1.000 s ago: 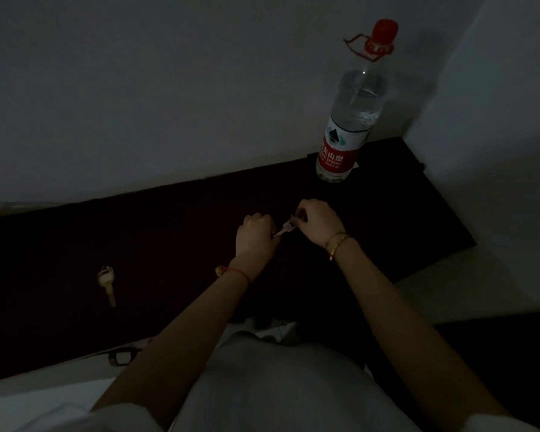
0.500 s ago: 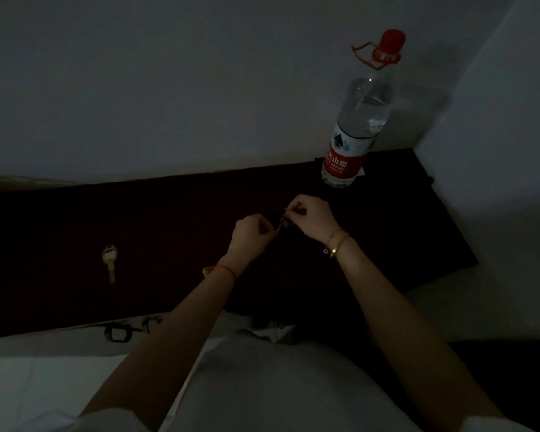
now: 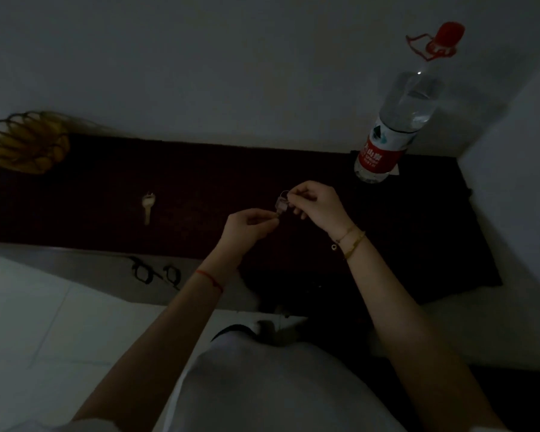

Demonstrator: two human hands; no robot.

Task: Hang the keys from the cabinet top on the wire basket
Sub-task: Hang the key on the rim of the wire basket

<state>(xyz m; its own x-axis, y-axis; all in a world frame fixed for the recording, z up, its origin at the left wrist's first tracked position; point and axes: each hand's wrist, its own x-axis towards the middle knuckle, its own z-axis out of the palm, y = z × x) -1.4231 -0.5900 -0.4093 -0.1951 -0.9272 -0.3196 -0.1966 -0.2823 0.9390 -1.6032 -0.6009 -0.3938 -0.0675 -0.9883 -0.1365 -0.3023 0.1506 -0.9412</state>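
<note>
- Both hands met above the dark cabinet top (image 3: 293, 169); the right hand (image 3: 317, 202) pinched the ring of a small metal key (image 3: 282, 204), and the left hand (image 3: 250, 224) pinched its lower tip
- That key hung tilted, ring end up
- A second flat key (image 3: 147, 207) lay alone, blade pointing toward the person
- The rounded wire basket (image 3: 24, 141) sat far left
- A clear plastic bottle (image 3: 396, 120) stood far right

You hold one small key (image 3: 282, 204) on its ring above the dark cabinet top (image 3: 262, 169). A second brass key (image 3: 147, 207) lies flat to the left. The golden wire basket (image 3: 24, 145) stands at the far left end.
</note>
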